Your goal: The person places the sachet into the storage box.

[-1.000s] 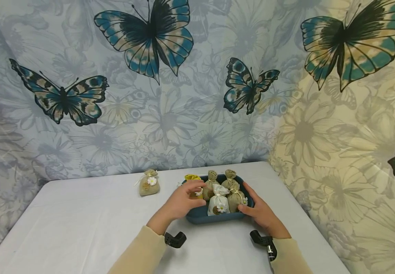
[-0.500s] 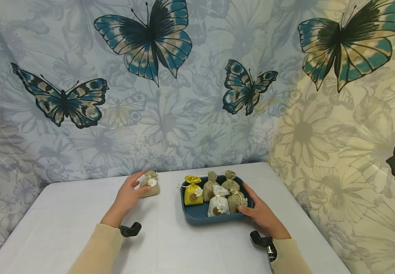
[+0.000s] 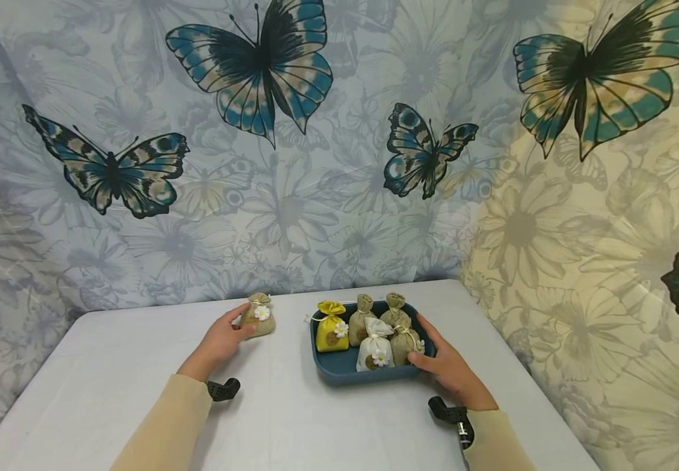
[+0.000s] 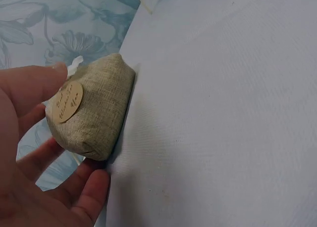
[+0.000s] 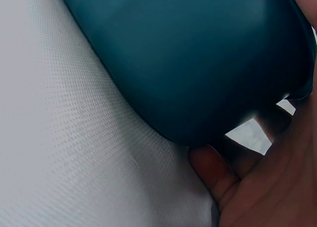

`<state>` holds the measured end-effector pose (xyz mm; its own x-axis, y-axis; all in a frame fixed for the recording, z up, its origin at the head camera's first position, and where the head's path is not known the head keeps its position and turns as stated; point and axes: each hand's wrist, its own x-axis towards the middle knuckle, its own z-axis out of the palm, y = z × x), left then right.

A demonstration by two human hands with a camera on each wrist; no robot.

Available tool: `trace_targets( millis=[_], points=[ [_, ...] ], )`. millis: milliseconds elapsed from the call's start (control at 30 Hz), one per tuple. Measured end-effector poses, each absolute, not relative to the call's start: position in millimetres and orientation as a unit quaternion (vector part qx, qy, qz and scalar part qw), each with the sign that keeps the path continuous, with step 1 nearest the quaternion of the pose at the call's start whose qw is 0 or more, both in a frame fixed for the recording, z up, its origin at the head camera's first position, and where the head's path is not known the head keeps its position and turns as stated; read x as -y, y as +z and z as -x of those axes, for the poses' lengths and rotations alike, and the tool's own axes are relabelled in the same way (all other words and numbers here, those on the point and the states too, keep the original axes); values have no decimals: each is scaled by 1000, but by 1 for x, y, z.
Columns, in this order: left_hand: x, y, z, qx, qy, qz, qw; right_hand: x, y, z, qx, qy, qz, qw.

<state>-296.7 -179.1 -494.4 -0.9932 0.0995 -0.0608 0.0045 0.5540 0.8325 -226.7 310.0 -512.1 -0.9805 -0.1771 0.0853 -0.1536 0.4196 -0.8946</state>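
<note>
At the far left of the table, a beige drawstring sachet (image 3: 261, 322) with a white flower stands apart from the others. My left hand (image 3: 222, 341) holds it, thumb across the front near its round tag (image 4: 68, 102) and fingers behind. A blue tray (image 3: 339, 375) stands to the right of it. Inside are a yellow sachet (image 3: 331, 328), a white sachet (image 3: 375, 347) and several beige sachets (image 3: 363, 320). My right hand (image 3: 454, 366) grips the tray's right end, thumb over the rim and fingers against its outer side. The right wrist view shows the tray's wall (image 5: 188, 64) close up.
A white cloth covers the table (image 3: 139, 386), whose back edge meets a butterfly-printed fabric backdrop (image 3: 286, 216). The tray's front left part shows bare floor beside the yellow and white sachets. A dark camera mount sits on each wrist.
My left hand has moved left from over the yellow sachet to the lone beige sachet, and its fingers have closed on it. The right hand has stayed on the tray.
</note>
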Motion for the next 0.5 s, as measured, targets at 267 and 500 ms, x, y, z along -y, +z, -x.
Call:
trace_targets(
  millis=[267,500],
  points=[
    [176,-493,292,-880,473,-34,32,-310,-512,229,-846,-525,96,17],
    [167,-492,288,-883,465,-59,0,-312,-515,230,-841,-532,96,18]
  ],
)
